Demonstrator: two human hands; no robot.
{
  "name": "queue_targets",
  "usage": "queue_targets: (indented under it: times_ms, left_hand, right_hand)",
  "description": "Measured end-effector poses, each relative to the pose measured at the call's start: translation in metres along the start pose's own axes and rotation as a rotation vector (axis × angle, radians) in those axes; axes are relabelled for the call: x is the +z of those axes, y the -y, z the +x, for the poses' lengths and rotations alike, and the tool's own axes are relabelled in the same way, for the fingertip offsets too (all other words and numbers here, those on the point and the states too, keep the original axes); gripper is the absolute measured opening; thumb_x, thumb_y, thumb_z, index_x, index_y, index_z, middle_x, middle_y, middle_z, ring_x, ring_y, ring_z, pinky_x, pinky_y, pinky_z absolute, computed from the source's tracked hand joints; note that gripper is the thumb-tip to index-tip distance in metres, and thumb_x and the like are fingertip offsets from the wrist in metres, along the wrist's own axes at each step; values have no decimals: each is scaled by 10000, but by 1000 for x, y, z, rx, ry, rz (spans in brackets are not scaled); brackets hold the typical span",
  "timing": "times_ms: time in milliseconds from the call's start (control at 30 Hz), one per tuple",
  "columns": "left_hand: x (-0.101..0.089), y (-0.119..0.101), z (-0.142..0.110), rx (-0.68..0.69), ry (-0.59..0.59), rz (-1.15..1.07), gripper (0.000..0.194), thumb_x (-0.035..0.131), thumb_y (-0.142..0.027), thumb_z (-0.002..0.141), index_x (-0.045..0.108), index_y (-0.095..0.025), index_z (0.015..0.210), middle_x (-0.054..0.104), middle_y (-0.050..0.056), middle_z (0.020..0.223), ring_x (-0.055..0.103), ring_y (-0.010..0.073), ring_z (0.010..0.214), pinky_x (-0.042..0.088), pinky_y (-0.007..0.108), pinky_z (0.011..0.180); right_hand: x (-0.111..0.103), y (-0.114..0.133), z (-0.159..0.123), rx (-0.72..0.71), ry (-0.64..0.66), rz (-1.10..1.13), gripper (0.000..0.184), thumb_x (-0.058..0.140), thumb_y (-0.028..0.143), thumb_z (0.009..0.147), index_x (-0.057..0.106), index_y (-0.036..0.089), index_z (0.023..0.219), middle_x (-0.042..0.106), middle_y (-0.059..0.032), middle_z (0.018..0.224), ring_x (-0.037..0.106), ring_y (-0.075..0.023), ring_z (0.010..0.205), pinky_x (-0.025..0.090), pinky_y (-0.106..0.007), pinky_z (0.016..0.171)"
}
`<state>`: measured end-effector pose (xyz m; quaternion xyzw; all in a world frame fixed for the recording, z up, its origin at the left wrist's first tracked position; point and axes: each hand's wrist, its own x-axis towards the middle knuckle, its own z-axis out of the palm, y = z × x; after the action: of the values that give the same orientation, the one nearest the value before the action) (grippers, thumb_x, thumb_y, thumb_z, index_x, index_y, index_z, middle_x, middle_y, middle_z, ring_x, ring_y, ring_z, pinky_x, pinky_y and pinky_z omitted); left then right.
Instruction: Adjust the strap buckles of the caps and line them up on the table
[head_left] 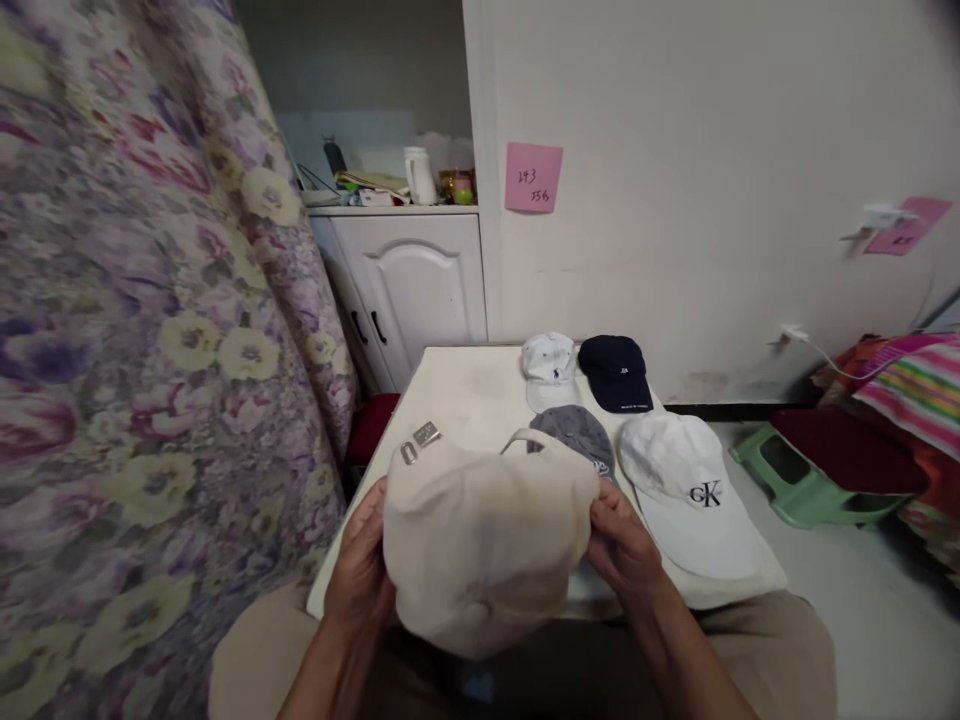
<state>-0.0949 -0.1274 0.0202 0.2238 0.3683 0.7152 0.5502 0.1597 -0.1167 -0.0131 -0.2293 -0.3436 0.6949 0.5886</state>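
Observation:
Between my two hands I hold a cream baseball cap [487, 550], its crown toward me and a thin strap loop rising at its far side. My left hand [364, 555] grips its left edge, with the fingers partly hidden behind the cloth. My right hand [622, 535] pinches the right edge. Behind it on the table lies a grey cap [574, 430], partly covered by the cream one. To the right rests a white cap with CK lettering [679, 480]. Farther back sit a small white cap [551, 365] and a navy cap [616, 370].
Two small metal-looking pieces [426, 433] lie on the cream-covered table [465, 385]. A floral curtain [172, 350] hangs close on the left. Beyond the table stand a white cabinet [420, 290] and the wall. A green stool [799, 480] with a dark red top is at the right.

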Motion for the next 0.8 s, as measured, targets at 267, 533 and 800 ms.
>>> queue_targets:
  times_ms: [267, 533, 800]
  left_hand:
    - [-11, 11, -18, -87, 162, 125, 286, 845, -320, 688, 619, -176, 789, 638, -23, 606, 565, 124, 460, 446, 193, 444]
    - [2, -8, -37, -108, 351, 389, 342, 819, -454, 677, 667, -156, 746, 605, 10, 613, 487, 111, 492, 360, 185, 463]
    - [-4, -23, -33, -108, 522, 655, 308, 766, -443, 761, 664, -157, 710, 530, -16, 644, 437, 111, 577, 329, 196, 524]
  right_hand:
    - [-24, -2, -23, 74, 10, -20, 518, 832, 476, 622, 731, 174, 1031, 754, -164, 987, 688, -370, 1014, 543, -495, 845]
    - [-27, 5, -32, 111, 53, -57, 452, 853, 456, 608, 742, 183, 950, 749, -112, 834, 703, -310, 805, 552, -413, 705]
    - [-28, 17, -32, 35, 167, -67, 344, 870, 366, 605, 717, 147, 821, 660, -17, 663, 526, -112, 501, 428, -206, 493]
